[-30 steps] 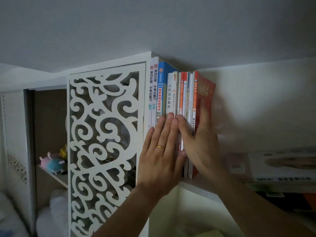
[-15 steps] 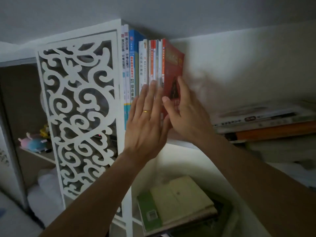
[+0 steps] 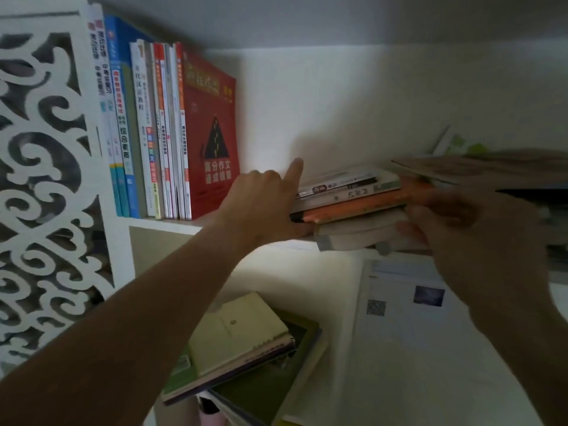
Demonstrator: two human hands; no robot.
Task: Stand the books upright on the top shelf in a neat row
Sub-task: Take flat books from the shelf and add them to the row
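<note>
Several books (image 3: 144, 127) stand upright in a row at the left end of the top shelf (image 3: 172, 223), ending with a red-covered book (image 3: 212, 124). To their right lies a flat pile of books (image 3: 347, 198) with an orange spine in the middle. My left hand (image 3: 264, 204) is at the pile's left end, index finger raised above the top book and thumb under the lower books. My right hand (image 3: 461, 229), blurred, is at the pile's front right, with its fingers on the lower books' front edge.
A white carved lattice panel (image 3: 52, 167) borders the shelf on the left. Below the shelf lie a stack of notebooks (image 3: 242, 342) and a large white sheet or book (image 3: 408, 333). More flat books (image 3: 491, 167) extend to the right edge.
Both hands left the upright row and moved right to the flat pile. The camera turned down and to the right, bringing the pile and lower shelf into view.
</note>
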